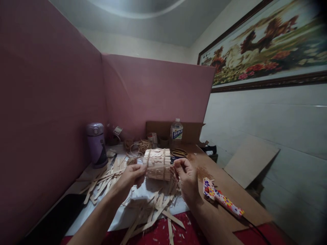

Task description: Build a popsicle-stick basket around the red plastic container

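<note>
A small barrel-like piece (pixel 157 163) made of pale craft sticks, with two bands of twine around it, is held up above the table. My left hand (pixel 135 173) is closed, thumb and fingertips at the barrel's left edge. Near its right end, my right hand (pixel 186 175) is closed in a pinch; whatever lies between those fingertips is too small to make out. Beneath both hands, loose craft sticks (pixel 155 211) and splinters are scattered over white paper and red cloth.
A floral hot glue gun (pixel 221 197) with a black cord lies at right. More craft sticks (pixel 104 182) are piled at left beside a purple flask (pixel 97 146). Behind the barrel are twine (pixel 144 145), scissors (pixel 178 153) and a clear bottle (pixel 176 131). Pink panels (pixel 155 92) stand left and behind.
</note>
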`<action>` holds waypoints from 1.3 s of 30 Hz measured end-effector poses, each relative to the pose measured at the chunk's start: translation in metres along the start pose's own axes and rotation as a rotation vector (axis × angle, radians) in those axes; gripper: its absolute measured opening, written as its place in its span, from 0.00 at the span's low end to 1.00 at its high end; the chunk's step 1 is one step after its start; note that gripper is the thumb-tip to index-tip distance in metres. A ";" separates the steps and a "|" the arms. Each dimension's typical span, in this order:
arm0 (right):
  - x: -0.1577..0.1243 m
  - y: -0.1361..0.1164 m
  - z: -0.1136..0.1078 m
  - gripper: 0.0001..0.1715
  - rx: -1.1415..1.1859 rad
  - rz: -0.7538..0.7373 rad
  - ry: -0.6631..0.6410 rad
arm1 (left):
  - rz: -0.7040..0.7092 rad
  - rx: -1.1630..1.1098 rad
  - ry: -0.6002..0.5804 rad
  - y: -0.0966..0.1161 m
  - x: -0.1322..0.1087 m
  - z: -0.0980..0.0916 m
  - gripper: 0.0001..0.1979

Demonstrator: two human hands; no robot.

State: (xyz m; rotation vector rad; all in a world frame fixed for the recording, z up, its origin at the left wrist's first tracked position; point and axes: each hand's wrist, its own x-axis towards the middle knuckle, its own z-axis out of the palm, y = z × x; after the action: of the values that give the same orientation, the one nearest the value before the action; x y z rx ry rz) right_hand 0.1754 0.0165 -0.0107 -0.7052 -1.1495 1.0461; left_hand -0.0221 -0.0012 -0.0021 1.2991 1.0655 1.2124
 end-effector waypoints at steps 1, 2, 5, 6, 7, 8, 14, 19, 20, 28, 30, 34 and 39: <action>-0.001 0.001 0.000 0.23 -0.003 -0.008 -0.007 | 0.054 0.058 0.125 0.001 0.002 -0.002 0.24; -0.002 0.001 0.001 0.23 -0.012 -0.016 -0.017 | 0.134 0.121 0.285 0.002 0.002 -0.004 0.23; -0.008 0.001 0.005 0.20 -0.064 -0.039 -0.071 | 0.339 0.212 0.540 0.007 -0.002 0.002 0.15; -0.010 0.001 0.007 0.19 -0.077 -0.040 -0.097 | 0.401 0.239 0.570 0.009 -0.005 0.007 0.13; -0.013 0.002 0.009 0.18 -0.085 -0.037 -0.122 | 0.420 0.216 0.527 0.010 -0.009 0.013 0.11; -0.015 0.002 0.011 0.16 -0.093 -0.039 -0.143 | 0.386 0.147 0.440 0.011 -0.012 0.020 0.12; -0.020 0.002 0.017 0.09 -0.202 -0.288 -0.146 | 0.016 -0.161 -0.154 -0.002 -0.019 0.043 0.20; -0.019 0.002 0.012 0.10 -0.296 -0.353 -0.162 | 0.040 -0.106 -0.113 -0.008 -0.014 0.039 0.18; -0.018 0.003 0.010 0.10 -0.339 -0.374 -0.129 | 0.054 -0.075 -0.066 -0.008 -0.014 0.038 0.18; 0.007 0.031 -0.001 0.22 -0.442 -0.206 0.171 | 0.384 0.196 0.542 -0.010 -0.002 0.018 0.09; 0.009 0.033 -0.001 0.23 -0.399 -0.181 0.094 | 0.304 0.063 0.451 -0.014 0.002 0.014 0.11; 0.010 0.031 0.000 0.19 -0.372 -0.174 0.049 | 0.254 -0.030 0.384 -0.017 0.005 0.013 0.13; 0.014 0.032 -0.002 0.18 -0.297 -0.126 0.030 | 0.306 0.029 0.449 -0.018 0.005 0.012 0.12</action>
State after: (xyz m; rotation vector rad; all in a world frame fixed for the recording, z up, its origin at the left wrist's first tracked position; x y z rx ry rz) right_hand 0.1691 0.0414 -0.0346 -0.8658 -1.3209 0.7646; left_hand -0.0085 0.0044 -0.0190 1.2740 1.2290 1.7841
